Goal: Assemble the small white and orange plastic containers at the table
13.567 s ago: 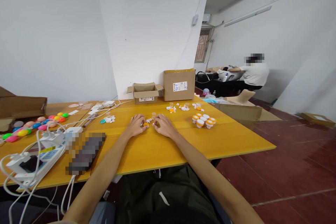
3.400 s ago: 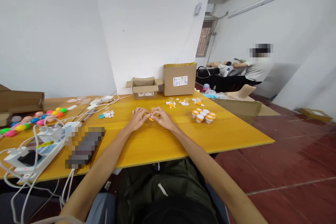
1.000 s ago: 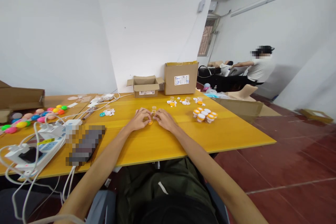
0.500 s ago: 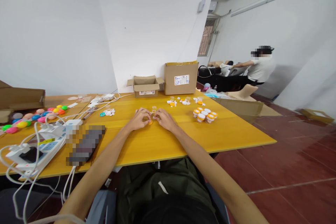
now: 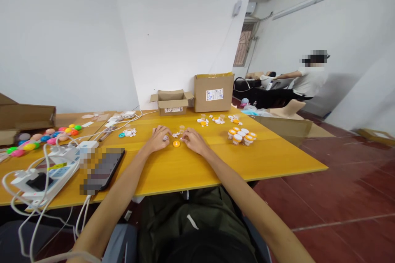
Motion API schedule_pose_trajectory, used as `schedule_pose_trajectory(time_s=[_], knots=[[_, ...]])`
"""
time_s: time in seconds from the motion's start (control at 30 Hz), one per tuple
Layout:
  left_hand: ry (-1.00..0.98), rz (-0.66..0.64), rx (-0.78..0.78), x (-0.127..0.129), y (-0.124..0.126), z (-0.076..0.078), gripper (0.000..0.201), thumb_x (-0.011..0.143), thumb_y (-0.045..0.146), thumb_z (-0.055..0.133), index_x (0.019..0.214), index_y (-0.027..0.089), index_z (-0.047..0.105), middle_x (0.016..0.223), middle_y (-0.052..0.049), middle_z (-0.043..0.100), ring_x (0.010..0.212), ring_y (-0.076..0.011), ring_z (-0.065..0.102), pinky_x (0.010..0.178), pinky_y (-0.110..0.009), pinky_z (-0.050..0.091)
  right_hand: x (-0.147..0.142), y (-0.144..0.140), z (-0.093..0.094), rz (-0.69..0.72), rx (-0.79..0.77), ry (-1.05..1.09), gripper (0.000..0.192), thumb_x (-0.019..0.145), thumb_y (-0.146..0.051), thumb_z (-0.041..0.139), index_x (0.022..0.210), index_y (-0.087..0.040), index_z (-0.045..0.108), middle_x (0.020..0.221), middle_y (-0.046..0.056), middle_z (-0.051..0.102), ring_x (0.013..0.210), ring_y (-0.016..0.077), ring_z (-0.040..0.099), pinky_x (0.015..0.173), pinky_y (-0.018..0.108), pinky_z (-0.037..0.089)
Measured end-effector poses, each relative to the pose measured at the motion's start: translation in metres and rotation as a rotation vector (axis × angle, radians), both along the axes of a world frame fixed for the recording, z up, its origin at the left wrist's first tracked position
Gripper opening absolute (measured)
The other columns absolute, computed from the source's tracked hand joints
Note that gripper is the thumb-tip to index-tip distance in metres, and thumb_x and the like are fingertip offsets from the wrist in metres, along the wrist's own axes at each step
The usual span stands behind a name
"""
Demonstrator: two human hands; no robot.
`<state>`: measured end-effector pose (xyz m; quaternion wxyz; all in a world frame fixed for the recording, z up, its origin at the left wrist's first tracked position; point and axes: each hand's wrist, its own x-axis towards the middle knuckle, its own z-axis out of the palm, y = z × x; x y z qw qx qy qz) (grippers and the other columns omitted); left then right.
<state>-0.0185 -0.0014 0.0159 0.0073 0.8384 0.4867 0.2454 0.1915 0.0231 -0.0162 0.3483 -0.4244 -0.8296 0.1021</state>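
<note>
An orange round lid (image 5: 176, 144) with a white mark lies flat on the table between my hands. My left hand (image 5: 159, 139) is at its left, fingers curled around a small whitish piece (image 5: 166, 137) at the fingertips. At the right of the lid, my right hand (image 5: 193, 140) is closed, thumb and fingertips together; anything inside them is too small to make out. Just beyond the lid lie small white parts (image 5: 176, 134), and behind them stands a clear cup (image 5: 182, 128).
Jars with orange and white lids (image 5: 242, 136) stand grouped at the right. Small part piles (image 5: 219, 120) lie behind them. Two cardboard boxes (image 5: 213, 94) stand at the back. Left are a phone (image 5: 106, 168), a power strip (image 5: 61, 174), cables and colourful balls (image 5: 46, 138). A person sits far right.
My left hand has drawn back to the left, away from the orange lid, which now shows whole. My right hand has stayed nearly in place. The camera view has shifted slightly.
</note>
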Motion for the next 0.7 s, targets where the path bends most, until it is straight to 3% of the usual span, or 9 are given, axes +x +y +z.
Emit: schedule_pose_trajectory(time_s=[0.43,0.7], knots=[[0.039,0.024,-0.023,-0.006,0.005,-0.005,0.020,0.080,0.014,0.050,0.095,0.024,0.059,0.102,-0.005,0.062,0.107,-0.0262,0.049,0.094,-0.043,0.035,0.002,0.001,0.000,0.070,0.001,0.019,0.013,0.082,-0.010,0.062,0.077,-0.022,0.064,0.099,0.004,0.063,0.099,0.0184,0.060,0.087,0.032,0.047],[-0.026,-0.077,-0.027,0.007,-0.001,0.001,0.018,0.084,0.017,0.052,0.096,0.025,0.063,0.104,-0.003,0.064,0.104,-0.0237,0.050,0.094,-0.041,0.036,0.001,0.000,0.003,0.085,-0.018,0.044,0.014,0.082,-0.008,0.061,0.075,-0.021,0.064,0.098,0.004,0.063,0.099,0.0190,0.060,0.089,0.035,0.047]])
